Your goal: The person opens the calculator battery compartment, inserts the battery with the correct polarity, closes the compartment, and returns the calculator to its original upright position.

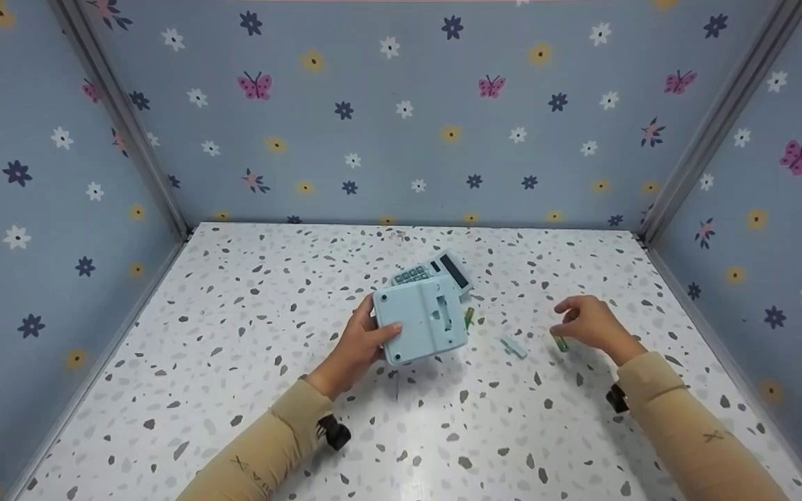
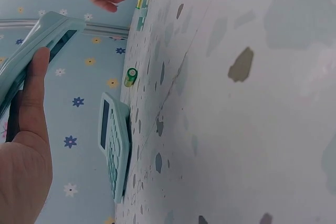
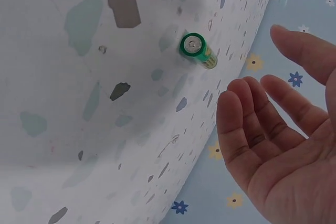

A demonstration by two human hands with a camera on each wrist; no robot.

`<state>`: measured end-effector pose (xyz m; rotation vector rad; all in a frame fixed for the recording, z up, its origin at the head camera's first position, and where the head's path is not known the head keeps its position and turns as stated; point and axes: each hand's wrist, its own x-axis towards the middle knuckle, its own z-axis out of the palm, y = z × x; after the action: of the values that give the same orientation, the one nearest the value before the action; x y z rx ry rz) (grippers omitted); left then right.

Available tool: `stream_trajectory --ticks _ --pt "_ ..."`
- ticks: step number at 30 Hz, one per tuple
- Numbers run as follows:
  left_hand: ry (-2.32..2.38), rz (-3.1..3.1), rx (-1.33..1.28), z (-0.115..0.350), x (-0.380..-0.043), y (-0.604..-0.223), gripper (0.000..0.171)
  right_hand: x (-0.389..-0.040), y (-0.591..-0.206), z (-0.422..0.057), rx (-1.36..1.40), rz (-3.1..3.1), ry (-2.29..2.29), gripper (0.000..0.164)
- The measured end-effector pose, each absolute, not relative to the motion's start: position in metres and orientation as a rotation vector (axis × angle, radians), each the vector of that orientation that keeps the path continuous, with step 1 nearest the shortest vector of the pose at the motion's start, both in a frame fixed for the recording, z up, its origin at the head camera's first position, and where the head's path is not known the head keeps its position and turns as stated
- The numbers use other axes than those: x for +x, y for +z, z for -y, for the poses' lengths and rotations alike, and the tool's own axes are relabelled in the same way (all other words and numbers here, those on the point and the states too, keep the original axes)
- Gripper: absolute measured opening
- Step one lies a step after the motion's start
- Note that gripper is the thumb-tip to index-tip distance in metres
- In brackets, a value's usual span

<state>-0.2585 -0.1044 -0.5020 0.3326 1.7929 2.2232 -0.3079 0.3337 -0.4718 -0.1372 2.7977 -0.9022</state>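
Observation:
My left hand (image 1: 354, 348) grips a light-blue calculator (image 1: 411, 320) above the table, thumb on its back. That back faces up, showing an uncovered battery slot (image 1: 448, 313). Over to the right, my right hand (image 1: 594, 323) hovers with loosely bent fingers above a green battery (image 3: 199, 51); the right wrist view shows a gap between them. A small light-blue cover (image 1: 514, 347) lies between the two hands. Another green battery (image 2: 130, 76) rests near the held calculator. Behind it, a second light-blue calculator (image 1: 453, 270) lies keys up, partly hidden by the held one.
The speckled white table (image 1: 248, 327) carries all these things. Blue flowered panels (image 1: 401, 160) stand at its back and both sides, with grey metal posts (image 1: 122, 118) at the corners.

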Motion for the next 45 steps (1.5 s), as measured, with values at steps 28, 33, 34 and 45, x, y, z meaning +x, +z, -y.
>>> stream_trajectory --ticks 28,33,34,45 --pt "2.236 -1.780 0.344 0.105 -0.256 -0.505 0.072 -0.305 -0.493 -0.339 -0.013 -2.757 -0.843 0.054" --pt "2.246 -1.776 0.344 0.105 -0.255 -0.504 0.070 -0.305 -0.494 -0.337 0.048 -2.738 -0.826 0.052" --pt "2.249 -1.774 0.344 0.105 -0.255 -0.504 0.070 -0.305 -0.495 -0.336 0.047 -2.734 -0.826 0.051" --pt "2.254 -1.770 0.362 0.105 -0.255 -0.502 0.069 -0.307 -0.498 -0.334 0.018 -2.725 -0.847 0.044"
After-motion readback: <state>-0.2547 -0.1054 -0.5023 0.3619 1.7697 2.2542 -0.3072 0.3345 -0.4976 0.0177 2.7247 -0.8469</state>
